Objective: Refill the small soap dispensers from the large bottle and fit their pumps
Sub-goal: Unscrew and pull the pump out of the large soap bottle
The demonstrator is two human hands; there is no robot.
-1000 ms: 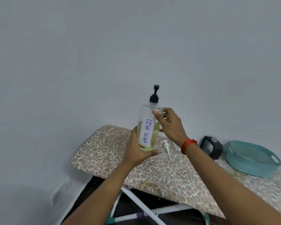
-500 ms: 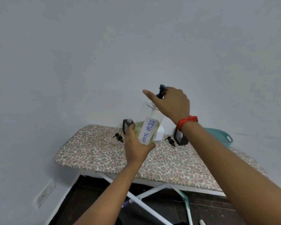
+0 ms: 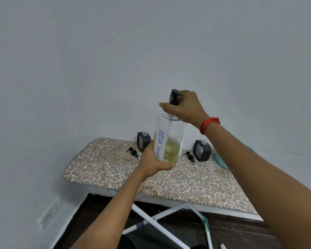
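A small black pump (image 3: 132, 151) lies on the leopard-print padded board (image 3: 101, 169), just beside a small dark-grey square dispenser (image 3: 143, 144) with a clear open neck; what it holds cannot be told. The left hand (image 3: 152, 163) grips the base of the large clear bottle labelled DISH SOAP (image 3: 169, 133), which is nearly upright with yellow-green liquid in its lower part. The right hand (image 3: 184, 107) curls round the bottle's black pump top (image 3: 174, 96). To the right lie a second black pump (image 3: 190, 156) and a second grey dispenser (image 3: 202, 150). Both dispensers stand at the board's far edge by the wall, and patterned cover stretches from them to the near edge.

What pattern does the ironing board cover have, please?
The ironing board cover has a leopard-spot print in beige and grey, clearest in the head view.
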